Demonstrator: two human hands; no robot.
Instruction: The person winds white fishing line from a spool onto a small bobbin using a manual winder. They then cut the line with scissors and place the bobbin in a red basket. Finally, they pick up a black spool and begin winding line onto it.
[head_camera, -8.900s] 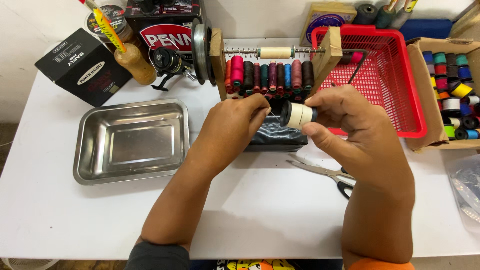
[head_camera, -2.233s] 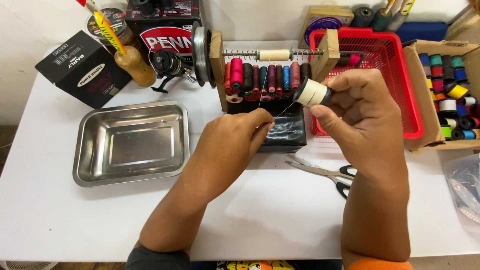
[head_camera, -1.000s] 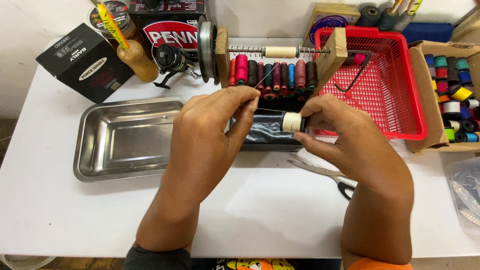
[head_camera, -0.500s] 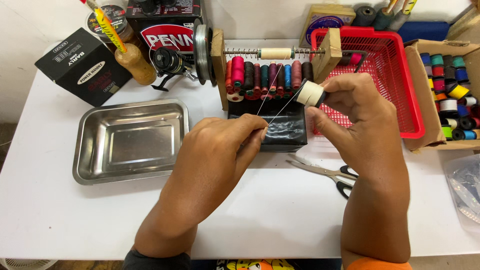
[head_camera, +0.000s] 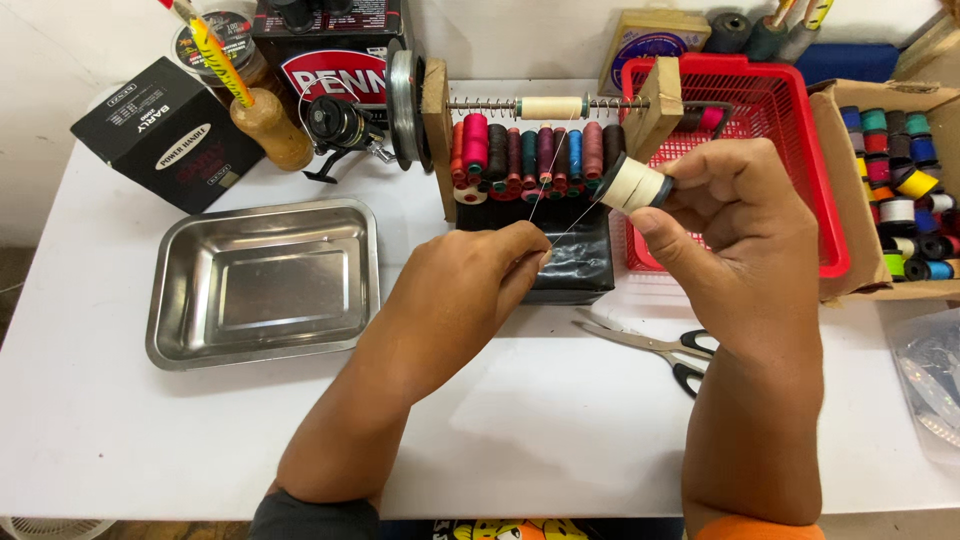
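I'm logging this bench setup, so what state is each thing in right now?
cream spool: held up by right hand, thread paid out
thread: taut, pinched by left hand
steel tray: empty
scissors: lying flat, blades closed
red basket: upright
cardboard box: open, filled with spools

My left hand (head_camera: 470, 290) at table (head_camera: 120, 440) centre, right hand (head_camera: 740, 235) just right of it, spool (head_camera: 632, 184) in right fingers. Thread rack (head_camera: 540, 150) behind both hands. Steel tray (head_camera: 265, 282) left of left hand. Box (head_camera: 165, 135) and reel (head_camera: 340, 125) behind tray. Basket (head_camera: 800, 120) behind right hand; carton of spools (head_camera: 900, 190) right of basket. Scissors (head_camera: 655, 345) on table under right wrist.
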